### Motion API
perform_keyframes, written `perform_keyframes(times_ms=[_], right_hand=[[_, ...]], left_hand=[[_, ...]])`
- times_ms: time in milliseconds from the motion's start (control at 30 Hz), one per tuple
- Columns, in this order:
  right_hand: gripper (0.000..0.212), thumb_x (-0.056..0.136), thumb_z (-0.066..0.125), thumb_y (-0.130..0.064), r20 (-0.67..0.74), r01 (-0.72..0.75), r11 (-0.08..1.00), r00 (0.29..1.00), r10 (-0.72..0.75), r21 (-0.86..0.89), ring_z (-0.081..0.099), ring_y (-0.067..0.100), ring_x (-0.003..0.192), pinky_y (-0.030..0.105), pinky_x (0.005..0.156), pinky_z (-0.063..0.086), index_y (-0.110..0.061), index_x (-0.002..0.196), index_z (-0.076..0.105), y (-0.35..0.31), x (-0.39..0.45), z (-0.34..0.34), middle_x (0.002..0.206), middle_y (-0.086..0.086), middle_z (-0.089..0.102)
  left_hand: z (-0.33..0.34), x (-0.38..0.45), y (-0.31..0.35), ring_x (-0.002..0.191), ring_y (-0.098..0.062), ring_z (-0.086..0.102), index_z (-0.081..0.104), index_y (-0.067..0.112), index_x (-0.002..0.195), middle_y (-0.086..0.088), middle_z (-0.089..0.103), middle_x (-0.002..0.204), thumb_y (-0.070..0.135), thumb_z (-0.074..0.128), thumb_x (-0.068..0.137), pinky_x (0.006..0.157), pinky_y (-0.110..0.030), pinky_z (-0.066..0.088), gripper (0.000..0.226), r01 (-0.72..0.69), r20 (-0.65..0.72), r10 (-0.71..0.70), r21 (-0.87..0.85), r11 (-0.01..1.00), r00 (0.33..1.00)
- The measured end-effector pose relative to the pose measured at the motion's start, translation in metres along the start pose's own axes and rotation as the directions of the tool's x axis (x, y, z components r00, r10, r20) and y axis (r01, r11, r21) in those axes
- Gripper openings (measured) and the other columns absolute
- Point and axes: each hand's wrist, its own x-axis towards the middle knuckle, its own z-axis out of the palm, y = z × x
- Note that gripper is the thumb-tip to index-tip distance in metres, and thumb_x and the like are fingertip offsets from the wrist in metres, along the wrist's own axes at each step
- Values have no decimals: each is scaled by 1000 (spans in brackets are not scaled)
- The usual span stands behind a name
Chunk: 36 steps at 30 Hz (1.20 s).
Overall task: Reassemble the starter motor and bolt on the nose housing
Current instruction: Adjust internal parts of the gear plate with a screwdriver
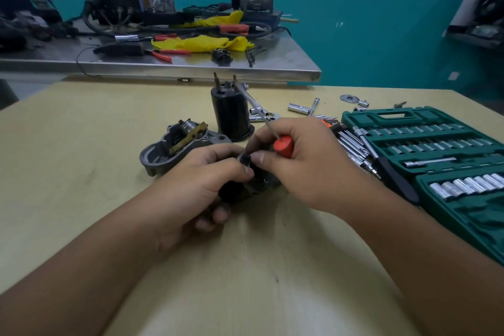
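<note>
My left hand (pixel 201 185) grips a black round starter motor part (pixel 256 181) lying on the yellow table, mostly hidden under both hands. My right hand (pixel 305 163) holds a red-handled screwdriver (pixel 283 146) in its palm, the shaft pointing up and away, while its thumb and forefinger pinch at the top of the black part. The grey cast nose housing (pixel 163 154) with a brass lever and gear inside lies just left of my hands. A black cylindrical solenoid (pixel 230 117) with two studs stands upright behind them.
An open green socket set case (pixel 425 144) fills the right side, with loose sockets (pixel 298 108), extension bars and a ratchet (pixel 252 102) scattered beside it. A steel bench (pixel 191 65) behind carries pliers, yellow cloth, cables and a compressor.
</note>
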Motion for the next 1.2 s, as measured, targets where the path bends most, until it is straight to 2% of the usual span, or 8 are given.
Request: perform_keyframes(times_ms=[100, 233, 367, 500, 767, 900, 1067, 1200], right_hand=[[29, 90, 75, -7, 14, -133, 970, 991, 133, 203, 56, -7, 48, 9, 46, 40, -30, 73, 72, -1, 0, 2, 59, -18, 65], [25, 91, 72, -5, -19, -229, 931, 970, 244, 284, 50, 0, 38, 15, 42, 39, -23, 74, 72, -3, -2, 10, 58, -8, 64], [26, 92, 71, -3, -27, -262, 877, 954, 298, 402, 48, -2, 34, 16, 35, 36, -21, 74, 72, -8, -6, 18, 82, 4, 73], [28, 93, 71, -2, -53, -258, 791, 938, 343, 555, 51, -5, 37, 18, 33, 36, -21, 73, 71, -14, -10, 27, 111, -10, 71], [32, 93, 72, -6, -127, -231, 900, 947, 295, 369, 56, 8, 61, 26, 51, 46, -28, 70, 69, -7, -5, 26, 110, -14, 71], [31, 93, 70, -2, -81, -210, 846, 955, 284, 491, 56, -3, 43, 21, 36, 42, -24, 72, 70, -8, -8, 27, 113, -11, 70], [29, 94, 70, -3, -108, -193, 859, 955, 275, 474, 54, -2, 39, 22, 36, 43, -25, 75, 70, -6, -8, 30, 105, -8, 73], [28, 94, 72, -10, -193, -155, 935, 955, 224, 320, 59, 4, 56, 31, 58, 51, -32, 77, 70, 1, -6, 32, 96, -10, 74]], left_hand=[[-1, 0, 0, 36, -15, 42, 75, 36, 106, -6, 75, 85, 17, 64, 92, 38, -13, 28, 26, 2, 1, -2, 1, 1000, 1000], [-1, 0, 0, 36, -15, 43, 76, 37, 105, -7, 77, 88, 16, 64, 92, 38, -13, 29, 27, 13, -3, -13, -7, 1000, 1000], [0, 1, 0, 35, -14, 41, 76, 36, 103, -5, 75, 84, 18, 61, 90, 39, -11, 29, 27, 8, -10, -8, -29, 1000, 1000], [-1, 1, 1, 35, -14, 40, 76, 38, 103, -7, 75, 86, 17, 58, 93, 39, -11, 28, 29, 16, -23, -17, -42, 999, 1000], [0, 1, 1, 34, -14, 40, 77, 36, 100, -6, 77, 86, 16, 60, 92, 38, -11, 28, 27, 21, -26, -22, -56, 998, 999], [-2, 1, 1, 35, -14, 41, 77, 38, 98, -5, 77, 84, 16, 60, 93, 38, -11, 28, 29, 17, -24, -18, -61, 998, 1000], [-3, 1, 1, 34, -13, 40, 77, 41, 98, -2, 76, 81, 17, 60, 93, 37, -11, 27, 30, 22, -26, -24, -67, 998, 999], [-3, 1, 1, 33, -13, 40, 77, 38, 103, -4, 76, 85, 17, 61, 92, 37, -11, 28, 28, 23, -34, -26, -67, 998, 999]])
